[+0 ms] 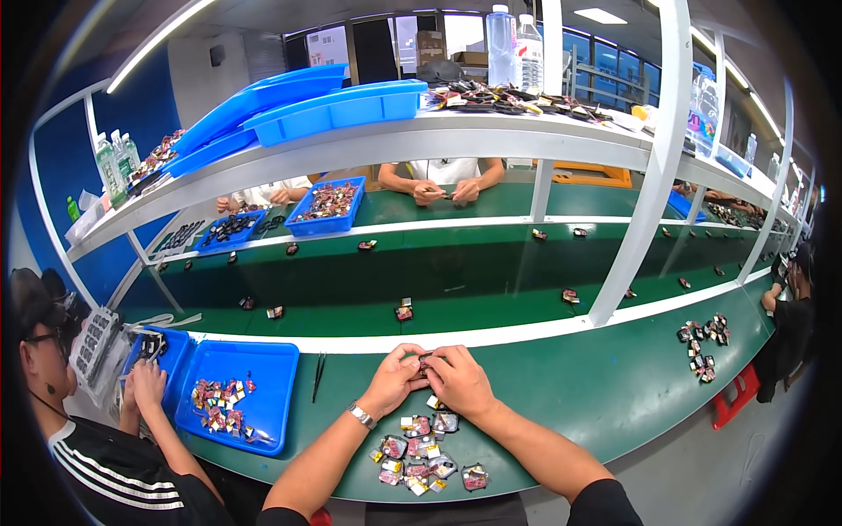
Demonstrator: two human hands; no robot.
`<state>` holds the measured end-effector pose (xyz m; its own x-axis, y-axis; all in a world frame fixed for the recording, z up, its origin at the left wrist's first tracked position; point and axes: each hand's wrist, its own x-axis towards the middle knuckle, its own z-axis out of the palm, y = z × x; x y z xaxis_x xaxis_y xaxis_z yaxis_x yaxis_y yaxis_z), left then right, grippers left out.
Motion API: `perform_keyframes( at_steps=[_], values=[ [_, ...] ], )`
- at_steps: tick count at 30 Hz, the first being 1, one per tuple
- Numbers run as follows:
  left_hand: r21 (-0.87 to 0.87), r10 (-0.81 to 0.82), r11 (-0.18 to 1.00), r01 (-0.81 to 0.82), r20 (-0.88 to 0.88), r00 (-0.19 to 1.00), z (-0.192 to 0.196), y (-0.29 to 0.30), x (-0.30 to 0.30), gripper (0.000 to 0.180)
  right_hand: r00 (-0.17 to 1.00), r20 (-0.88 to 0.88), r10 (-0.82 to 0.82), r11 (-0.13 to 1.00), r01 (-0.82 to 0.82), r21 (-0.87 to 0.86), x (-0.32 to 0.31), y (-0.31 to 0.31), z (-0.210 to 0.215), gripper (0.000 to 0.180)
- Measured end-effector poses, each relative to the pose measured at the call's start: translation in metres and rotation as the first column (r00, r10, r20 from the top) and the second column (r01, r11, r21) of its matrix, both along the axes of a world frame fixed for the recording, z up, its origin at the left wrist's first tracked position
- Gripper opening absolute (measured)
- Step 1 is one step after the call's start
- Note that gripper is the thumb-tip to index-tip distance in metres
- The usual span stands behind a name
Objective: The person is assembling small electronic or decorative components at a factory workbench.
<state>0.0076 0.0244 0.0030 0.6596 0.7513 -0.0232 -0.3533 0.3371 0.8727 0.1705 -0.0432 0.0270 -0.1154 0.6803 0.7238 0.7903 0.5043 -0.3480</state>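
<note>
My left hand (395, 380) and my right hand (462, 382) meet over the green bench, fingers closed around a small dark electronic unit (424, 363). The fingertips cover most of it. Just below my hands, between my forearms, lies a loose group of similar electronic units (419, 426) with clear or dark housings, reddish boards and silver-yellow battery cells. One unit (474, 477) sits a little apart at the right of the group. Black tweezers (318, 378) rest on the bench left of my left hand.
A blue tray (274, 372) with reddish boards stands at the left, beside a co-worker's hands (145, 386). Past a white rail, spaced units (403, 309) lie on a green conveyor belt (491, 294). A white post (640, 184) rises ahead right. More units (702, 346) lie far right.
</note>
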Motion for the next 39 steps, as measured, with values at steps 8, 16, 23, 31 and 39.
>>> perform_keyframes(
  at_steps=[8,16,23,31,39],
  values=[
    [0.024,-0.014,1.0,0.013,0.01,1.0,-0.002,0.0,0.0,0.018,1.0,-0.019,-0.023,0.999,0.024,0.047,-0.003,0.002,-0.001,0.017],
    [0.091,0.029,0.996,-0.023,-0.07,0.997,-0.001,-0.002,0.005,0.018,0.998,-0.057,-0.029,0.995,0.034,0.089,-0.004,0.004,-0.002,0.015],
    [0.101,0.1,0.991,-0.093,-0.061,0.993,-0.004,-0.002,0.007,0.016,0.998,-0.058,-0.019,0.995,0.025,0.1,-0.003,0.004,-0.002,0.016],
    [0.169,0.229,0.964,-0.208,-0.119,0.966,-0.007,-0.005,0.012,0.013,0.839,-0.545,-0.005,0.971,-0.125,-0.203,0.0,0.011,-0.014,0.018],
    [0.383,0.288,0.893,-0.235,-0.085,0.954,-0.012,-0.007,0.015,0.015,0.778,-0.626,-0.051,0.945,-0.164,-0.282,-0.003,0.008,-0.01,0.017]
  ],
)
